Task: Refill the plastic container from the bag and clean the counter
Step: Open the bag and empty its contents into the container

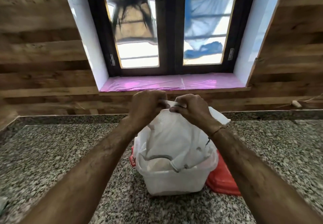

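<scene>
A translucent white plastic container (174,180) stands on the speckled granite counter (61,154). A white plastic bag (171,136) sits in its mouth and rises above the rim. My left hand (146,106) and my right hand (190,106) are raised side by side over the container, each pinching the top edge of the bag between them. What is inside the bag is hidden by the plastic.
A red lid (222,180) lies flat on the counter under and to the right of the container. Behind the counter runs a wood-panelled wall with a window; its sill (174,83) is covered in pink film.
</scene>
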Demonstrator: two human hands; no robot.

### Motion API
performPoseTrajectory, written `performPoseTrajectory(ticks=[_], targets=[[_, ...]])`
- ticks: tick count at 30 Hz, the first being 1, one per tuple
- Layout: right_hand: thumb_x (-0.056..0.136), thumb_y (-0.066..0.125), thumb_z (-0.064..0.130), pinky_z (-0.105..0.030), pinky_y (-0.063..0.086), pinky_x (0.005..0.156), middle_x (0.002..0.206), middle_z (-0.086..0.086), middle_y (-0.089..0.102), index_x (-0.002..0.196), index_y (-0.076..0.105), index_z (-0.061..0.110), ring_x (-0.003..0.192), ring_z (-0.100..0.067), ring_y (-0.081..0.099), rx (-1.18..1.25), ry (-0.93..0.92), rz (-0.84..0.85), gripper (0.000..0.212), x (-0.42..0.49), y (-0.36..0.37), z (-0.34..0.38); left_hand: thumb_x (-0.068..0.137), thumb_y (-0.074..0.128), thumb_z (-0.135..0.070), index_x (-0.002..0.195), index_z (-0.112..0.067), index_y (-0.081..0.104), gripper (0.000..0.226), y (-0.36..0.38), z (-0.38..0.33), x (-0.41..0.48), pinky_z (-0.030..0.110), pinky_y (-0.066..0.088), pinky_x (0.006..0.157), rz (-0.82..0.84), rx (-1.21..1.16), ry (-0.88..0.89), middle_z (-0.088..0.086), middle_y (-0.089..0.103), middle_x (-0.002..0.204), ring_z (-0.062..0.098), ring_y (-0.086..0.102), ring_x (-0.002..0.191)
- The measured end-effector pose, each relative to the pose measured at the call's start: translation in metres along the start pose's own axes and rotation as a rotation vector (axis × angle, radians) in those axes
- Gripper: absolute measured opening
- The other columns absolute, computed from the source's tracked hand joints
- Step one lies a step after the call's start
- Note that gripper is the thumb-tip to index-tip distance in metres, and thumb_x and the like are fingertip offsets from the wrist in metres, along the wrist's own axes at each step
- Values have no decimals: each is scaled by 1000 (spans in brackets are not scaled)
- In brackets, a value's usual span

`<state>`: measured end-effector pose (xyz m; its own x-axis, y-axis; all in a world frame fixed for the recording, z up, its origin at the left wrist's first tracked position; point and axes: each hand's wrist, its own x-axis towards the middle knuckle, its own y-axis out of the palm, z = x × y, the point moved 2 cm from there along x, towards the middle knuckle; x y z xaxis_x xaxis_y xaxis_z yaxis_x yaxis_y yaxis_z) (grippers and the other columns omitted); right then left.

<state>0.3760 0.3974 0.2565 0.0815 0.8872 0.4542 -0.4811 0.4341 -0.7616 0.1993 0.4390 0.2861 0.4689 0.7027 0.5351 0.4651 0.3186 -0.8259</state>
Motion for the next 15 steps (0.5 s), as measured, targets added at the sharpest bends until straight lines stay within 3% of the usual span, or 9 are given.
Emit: performPoseTrajectory(ticks=[3,6,8,10,12,15], targets=[[79,81,46,-27,38,62,57,12,56,60,61,27,62,-6,54,104,92,-29,33,2,1,-19,75,81,-52,122,-31,60,55,11,34,-24,35,55,84,-79,-460,-227,-9,68,113,18,66,104],[79,83,41,-29,39,58,51,13,47,50,50,30,56,-1,48,186,150,-118,45,4,-6,-29,74,79,-60,128,-26,54,69,35,54,-72,35,57,82,21,-654,-376,-7,68,112,12,67,103],[80,83,39,-29,39,58,49,12,45,48,46,29,54,-2,45,204,152,-132,50,9,-8,-33,78,84,-44,113,-30,65,42,54,56,-101,30,57,76,154,-644,-398,-9,72,96,0,68,88],[81,81,40,-33,44,61,53,7,53,52,55,24,56,-8,50,194,156,-109,42,13,-5,-35,77,87,-28,79,-33,66,21,67,51,-113,24,51,64,141,-569,-388,-16,66,70,-3,60,66],[83,78,41,-37,50,66,63,-1,65,64,68,14,64,-18,60,196,158,-105,34,14,-1,-36,76,86,-24,59,-33,55,37,74,47,-116,23,38,53,84,-512,-395,-14,56,55,-1,48,54],[85,78,36,-34,49,67,68,-4,70,71,73,13,66,-15,61,244,186,-156,27,14,-3,-40,78,84,-29,56,-18,44,47,75,44,-119,32,29,49,-2,-405,-414,-6,46,49,7,40,48]])
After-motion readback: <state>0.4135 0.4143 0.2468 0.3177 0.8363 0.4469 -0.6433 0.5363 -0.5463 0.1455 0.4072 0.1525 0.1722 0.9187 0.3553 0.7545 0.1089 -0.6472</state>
